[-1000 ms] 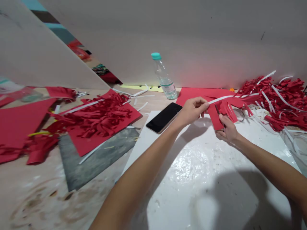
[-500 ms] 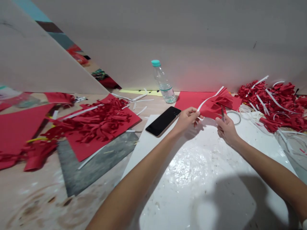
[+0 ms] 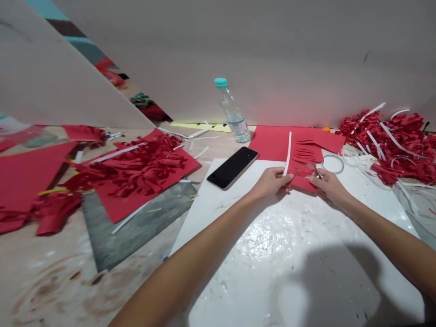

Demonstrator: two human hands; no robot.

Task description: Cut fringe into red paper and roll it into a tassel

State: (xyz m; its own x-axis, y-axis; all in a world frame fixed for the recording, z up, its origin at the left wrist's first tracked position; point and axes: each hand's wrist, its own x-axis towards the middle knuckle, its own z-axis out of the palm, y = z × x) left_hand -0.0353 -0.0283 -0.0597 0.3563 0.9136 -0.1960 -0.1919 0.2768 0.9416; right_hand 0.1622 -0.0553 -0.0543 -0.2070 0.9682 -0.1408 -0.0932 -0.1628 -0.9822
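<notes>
My left hand (image 3: 273,182) pinches the near left end of a red sheet (image 3: 301,183), where a white strip (image 3: 288,152) runs along its edge. Several slits cut the right side of this sheet into a fringe. In my right hand (image 3: 329,185) is a small pair of scissors (image 3: 318,172), its blades at the sheet's right side close to the near end. The handles are mostly hidden by my fingers. Behind the fringed sheet lies a larger flat red sheet (image 3: 267,138).
A phone (image 3: 233,168) lies left of my hands, with a clear bottle (image 3: 236,113) behind it. Red fringed pieces (image 3: 146,168) are heaped at left, more fringed bundles (image 3: 405,145) at right. A metal ring (image 3: 333,164) rests on the white board (image 3: 272,254). A wall (image 3: 306,63) stands behind.
Both hands have come slightly nearer me. The fringed sheet has turned from slanting to nearly upright in view and lies flatter, and the scissors are now nearer its close end.
</notes>
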